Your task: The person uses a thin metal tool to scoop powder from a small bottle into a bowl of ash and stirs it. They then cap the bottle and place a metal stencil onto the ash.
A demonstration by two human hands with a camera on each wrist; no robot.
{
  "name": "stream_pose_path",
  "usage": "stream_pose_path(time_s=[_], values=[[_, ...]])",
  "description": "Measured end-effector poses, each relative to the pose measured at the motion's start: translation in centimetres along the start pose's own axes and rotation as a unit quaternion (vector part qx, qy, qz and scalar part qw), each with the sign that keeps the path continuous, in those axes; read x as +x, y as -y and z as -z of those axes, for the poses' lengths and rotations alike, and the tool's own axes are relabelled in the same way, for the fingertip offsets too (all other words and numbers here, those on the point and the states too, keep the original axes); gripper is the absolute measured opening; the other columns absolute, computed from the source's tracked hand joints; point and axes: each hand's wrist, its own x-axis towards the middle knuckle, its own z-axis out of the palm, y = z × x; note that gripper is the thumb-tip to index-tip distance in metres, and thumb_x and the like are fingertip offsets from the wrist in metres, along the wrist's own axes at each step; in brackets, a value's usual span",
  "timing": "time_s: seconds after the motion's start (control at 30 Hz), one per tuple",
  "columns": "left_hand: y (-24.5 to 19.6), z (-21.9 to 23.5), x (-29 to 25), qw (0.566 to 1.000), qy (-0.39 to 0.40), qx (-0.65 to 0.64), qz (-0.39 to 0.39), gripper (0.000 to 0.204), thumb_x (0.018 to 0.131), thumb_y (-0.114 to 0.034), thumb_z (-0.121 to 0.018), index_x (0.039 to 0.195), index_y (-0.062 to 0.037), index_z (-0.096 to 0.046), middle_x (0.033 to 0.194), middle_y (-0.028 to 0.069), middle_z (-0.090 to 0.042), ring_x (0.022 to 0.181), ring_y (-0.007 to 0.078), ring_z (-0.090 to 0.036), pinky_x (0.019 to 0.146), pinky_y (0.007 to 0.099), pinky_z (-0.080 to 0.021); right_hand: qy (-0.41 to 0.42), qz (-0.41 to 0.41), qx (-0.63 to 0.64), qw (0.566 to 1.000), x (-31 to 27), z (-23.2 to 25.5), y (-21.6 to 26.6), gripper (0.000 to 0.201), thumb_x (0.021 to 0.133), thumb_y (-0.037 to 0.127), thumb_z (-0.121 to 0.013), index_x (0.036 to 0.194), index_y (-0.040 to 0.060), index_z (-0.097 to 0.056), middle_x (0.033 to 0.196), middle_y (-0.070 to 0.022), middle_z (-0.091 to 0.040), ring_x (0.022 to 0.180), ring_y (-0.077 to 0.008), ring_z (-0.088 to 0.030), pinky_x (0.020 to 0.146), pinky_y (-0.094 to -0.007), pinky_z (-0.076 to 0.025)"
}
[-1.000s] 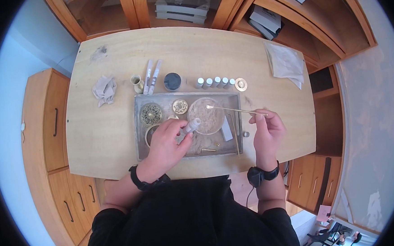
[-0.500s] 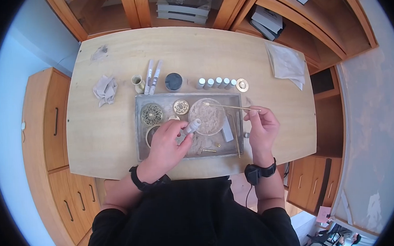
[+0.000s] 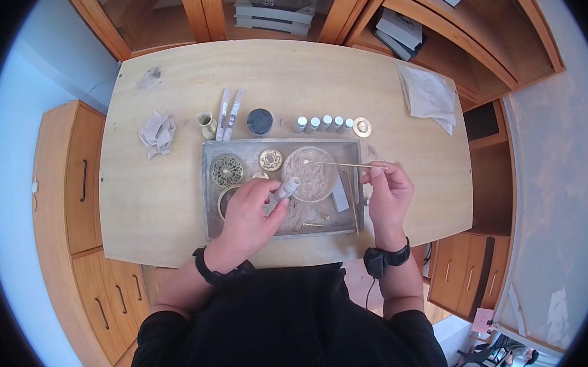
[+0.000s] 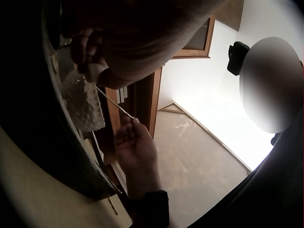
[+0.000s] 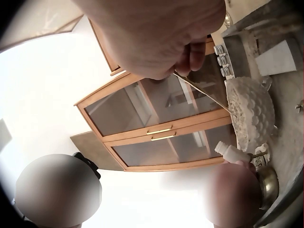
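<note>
My left hand (image 3: 250,213) grips a small white vial (image 3: 286,188) tilted over the grey tray (image 3: 208,189), its mouth by the rim of a glass bowl of pale powder (image 3: 310,174). My right hand (image 3: 387,192) pinches a long thin brass spoon (image 3: 340,164), its tip lying over the bowl's upper left part. The vial (image 5: 232,153) and the bumpy bowl (image 5: 250,111) show in the right wrist view, with the spoon (image 5: 202,92) running from my fingers. In the left wrist view the spoon (image 4: 114,104) reaches from my right hand (image 4: 137,149) to the bowl (image 4: 83,104).
On the tray lie a round brass censer lid (image 3: 226,170), a brass disc (image 3: 269,159), a grey block (image 3: 339,199) and a brass rod (image 3: 353,207). Behind it stand a small brass cup (image 3: 205,124), two white tubes (image 3: 228,114), a dark jar (image 3: 258,121) and several vials (image 3: 322,122). Cloths (image 3: 156,134) (image 3: 429,96) lie at either side.
My right hand has drawn left and slightly toward me, carrying the spoon tip from the bowl's top rim further over the powder. The left hand and vial have stayed still.
</note>
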Motion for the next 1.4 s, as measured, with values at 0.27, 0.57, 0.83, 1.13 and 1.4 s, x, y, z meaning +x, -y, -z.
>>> stream_pose_path(time_s=[0.27, 0.57, 0.83, 1.13, 1.4], values=[[0.1, -0.2, 0.0, 1.0, -0.004, -0.005, -0.002, 0.027, 0.082, -0.006, -0.079, 0.106, -0.0016, -0.067, 0.088, 0.012, -0.063, 0.074, 0.0267, -0.062, 0.065, 0.0381, -0.051, -0.012, 0.011, 0.056, 0.998, 0.2, 1.0, 0.0, 0.009, 0.102, 0.002, -0.065, 0.106, -0.004, -0.07, 0.092, -0.0089, -0.074, 0.078, -0.0129, -0.068, 0.076, -0.026, -0.055], [0.0, -0.1, 0.2, 1.0, 0.001, 0.0, -0.001, 0.027, 0.082, -0.006, -0.079, 0.107, -0.0014, -0.067, 0.086, 0.0118, -0.063, 0.074, 0.0265, -0.061, 0.065, 0.0382, -0.05, 0.016, 0.025, 0.087, 0.996, -0.6, 1.2, 2.0, 0.008, 0.102, 0.003, -0.065, 0.104, -0.0024, -0.07, 0.096, -0.0113, -0.073, 0.077, -0.0138, -0.067, 0.073, -0.0288, -0.056], [0.0, -0.1, 0.1, 1.0, -0.002, 0.0, -0.013, 0.029, 0.082, -0.005, -0.08, 0.108, -0.0015, -0.068, 0.09, 0.0117, -0.064, 0.074, 0.0257, -0.062, 0.062, 0.0367, -0.05, 0.037, 0.031, 0.037, 0.998, -1.0, 1.1, 2.4, 0.007, 0.101, 0.002, -0.067, 0.106, -0.0023, -0.07, 0.098, -0.0107, -0.074, 0.078, -0.013, -0.068, 0.074, -0.0277, -0.056], [0.0, -0.1, 0.0, 1.0, 0.001, 0.004, -0.013, 0.029, 0.083, -0.005, -0.08, 0.109, -0.0013, -0.068, 0.092, 0.0121, -0.065, 0.075, 0.0252, -0.063, 0.06, 0.0356, -0.05, 0.104, 0.101, -0.023, 0.989, -1.5, 0.9, 4.7, 0.01, 0.099, -0.003, -0.066, 0.109, -0.0058, -0.069, 0.107, -0.0137, -0.071, 0.089, -0.0132, -0.069, 0.079, -0.0246, -0.055], [0.2, -0.2, -0.1, 1.0, -0.001, 0.003, -0.014, 0.029, 0.083, -0.005, -0.08, 0.109, -0.0012, -0.068, 0.093, 0.0124, -0.066, 0.076, 0.026, -0.064, 0.065, 0.037, -0.052, 0.103, 0.133, -0.016, 0.986, -1.8, 0.8, 4.8, 0.011, 0.1, -0.003, -0.064, 0.11, -0.0062, -0.069, 0.107, -0.0148, -0.071, 0.088, -0.0145, -0.069, 0.078, -0.0253, -0.056]])
